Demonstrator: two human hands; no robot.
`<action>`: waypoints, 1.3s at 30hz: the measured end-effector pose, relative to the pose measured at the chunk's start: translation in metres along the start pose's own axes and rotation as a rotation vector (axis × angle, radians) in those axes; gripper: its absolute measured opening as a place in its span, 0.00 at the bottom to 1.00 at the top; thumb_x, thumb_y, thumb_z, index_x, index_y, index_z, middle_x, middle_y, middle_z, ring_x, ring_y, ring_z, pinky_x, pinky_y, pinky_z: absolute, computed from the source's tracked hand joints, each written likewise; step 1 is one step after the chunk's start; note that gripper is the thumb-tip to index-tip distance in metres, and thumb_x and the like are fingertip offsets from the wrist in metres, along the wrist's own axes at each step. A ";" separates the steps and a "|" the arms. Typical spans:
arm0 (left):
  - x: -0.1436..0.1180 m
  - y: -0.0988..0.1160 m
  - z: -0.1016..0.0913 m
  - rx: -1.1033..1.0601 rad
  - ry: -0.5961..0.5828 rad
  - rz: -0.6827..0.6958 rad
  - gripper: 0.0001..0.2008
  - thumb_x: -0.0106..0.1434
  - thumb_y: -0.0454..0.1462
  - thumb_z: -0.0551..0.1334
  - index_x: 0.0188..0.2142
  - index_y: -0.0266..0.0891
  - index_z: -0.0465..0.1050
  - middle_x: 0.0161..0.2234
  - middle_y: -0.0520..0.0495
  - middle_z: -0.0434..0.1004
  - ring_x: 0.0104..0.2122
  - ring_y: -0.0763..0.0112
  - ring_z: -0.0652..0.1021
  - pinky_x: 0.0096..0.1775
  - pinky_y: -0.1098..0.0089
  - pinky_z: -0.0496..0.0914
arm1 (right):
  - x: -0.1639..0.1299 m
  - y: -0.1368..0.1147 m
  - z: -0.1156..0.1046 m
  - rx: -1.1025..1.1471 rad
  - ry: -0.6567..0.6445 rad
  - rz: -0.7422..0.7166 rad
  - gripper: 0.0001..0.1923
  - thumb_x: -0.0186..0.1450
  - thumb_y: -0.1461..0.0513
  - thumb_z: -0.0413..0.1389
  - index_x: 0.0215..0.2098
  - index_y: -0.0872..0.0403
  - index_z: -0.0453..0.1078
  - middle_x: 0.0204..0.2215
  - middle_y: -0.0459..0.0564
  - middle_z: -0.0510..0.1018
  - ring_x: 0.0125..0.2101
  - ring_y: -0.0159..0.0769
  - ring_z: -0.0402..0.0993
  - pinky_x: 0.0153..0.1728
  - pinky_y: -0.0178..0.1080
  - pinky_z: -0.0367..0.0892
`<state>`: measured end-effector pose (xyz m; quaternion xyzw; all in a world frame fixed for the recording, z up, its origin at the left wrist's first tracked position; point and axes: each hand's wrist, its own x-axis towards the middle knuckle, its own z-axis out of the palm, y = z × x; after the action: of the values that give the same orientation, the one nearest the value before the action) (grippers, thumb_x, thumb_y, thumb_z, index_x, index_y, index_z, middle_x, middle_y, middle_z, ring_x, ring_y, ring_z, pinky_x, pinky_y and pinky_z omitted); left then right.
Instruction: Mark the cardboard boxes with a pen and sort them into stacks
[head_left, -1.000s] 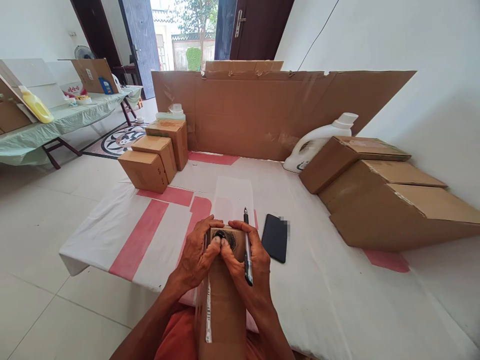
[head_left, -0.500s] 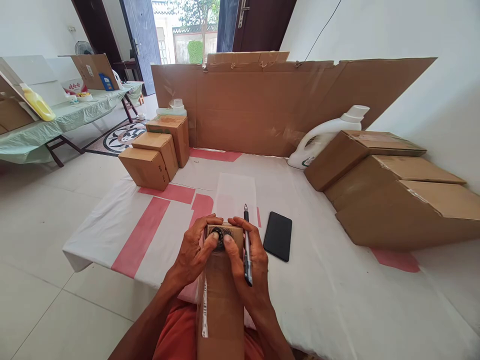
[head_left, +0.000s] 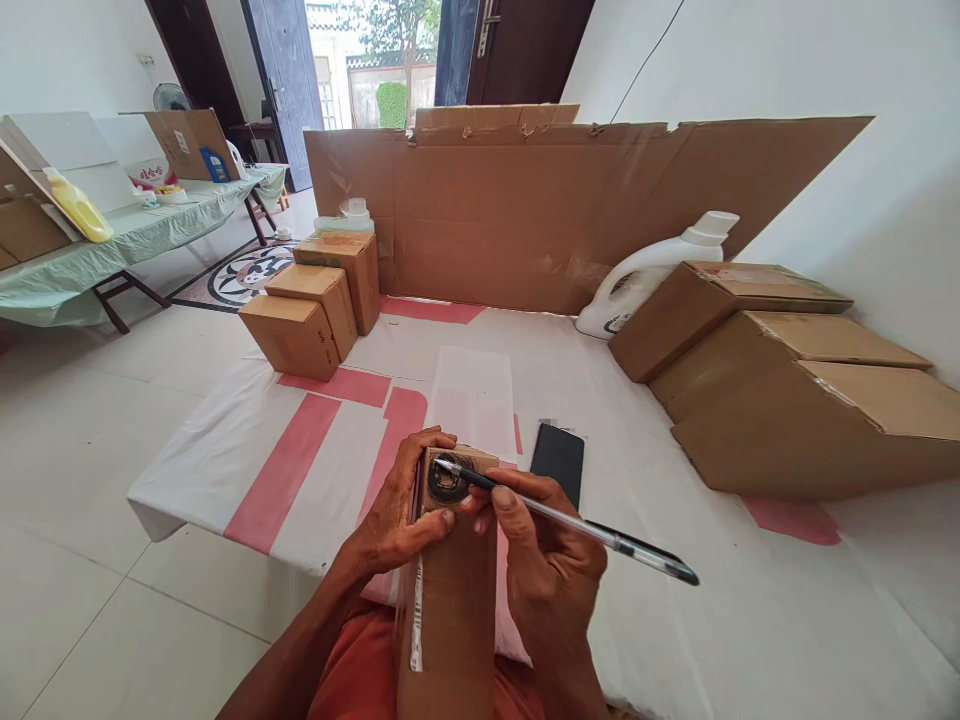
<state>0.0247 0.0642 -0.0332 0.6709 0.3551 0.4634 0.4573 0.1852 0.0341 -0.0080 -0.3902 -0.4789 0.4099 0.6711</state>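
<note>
Head view: the left hand (head_left: 401, 510) gripped the far end of a long cardboard box (head_left: 450, 590) propped from the lap onto the worktop (head_left: 300, 470) edge, seemingly to steady it, while the right hand (head_left: 551, 565) held a pen (head_left: 562, 520), tip on a dark scribble. A phone (head_left: 559, 458) lay just beyond; open room lay between the side box stacks.

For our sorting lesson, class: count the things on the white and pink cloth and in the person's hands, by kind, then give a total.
Cardboard boxes: 7, three small, three large, one held box in the left hand
Bottles: 2
Pens: 1, in the right hand
Phones: 1
Total: 11
</note>
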 end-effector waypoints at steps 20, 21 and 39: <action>-0.001 -0.001 0.000 -0.029 0.031 -0.022 0.32 0.59 0.43 0.65 0.62 0.42 0.61 0.61 0.39 0.64 0.63 0.48 0.67 0.63 0.51 0.62 | -0.003 0.009 -0.008 -0.292 -0.059 -0.042 0.08 0.73 0.59 0.58 0.35 0.50 0.75 0.25 0.41 0.75 0.22 0.29 0.69 0.22 0.32 0.64; -0.001 -0.001 0.000 -0.029 0.031 -0.021 0.32 0.59 0.43 0.65 0.62 0.42 0.61 0.61 0.39 0.64 0.63 0.48 0.68 0.63 0.51 0.62 | -0.002 0.009 -0.011 -0.302 -0.042 -0.038 0.09 0.73 0.59 0.58 0.35 0.50 0.74 0.24 0.41 0.74 0.22 0.29 0.69 0.22 0.32 0.63; -0.001 0.000 -0.003 -0.027 0.057 -0.065 0.31 0.60 0.43 0.65 0.61 0.44 0.62 0.62 0.41 0.66 0.63 0.47 0.67 0.63 0.52 0.62 | 0.062 0.020 -0.018 -0.158 0.268 -0.065 0.14 0.73 0.50 0.57 0.40 0.52 0.70 0.40 0.49 0.80 0.31 0.34 0.78 0.28 0.36 0.71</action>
<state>0.0219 0.0639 -0.0328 0.6394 0.3834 0.4718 0.4707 0.2120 0.0959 -0.0104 -0.4771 -0.4283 0.2933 0.7091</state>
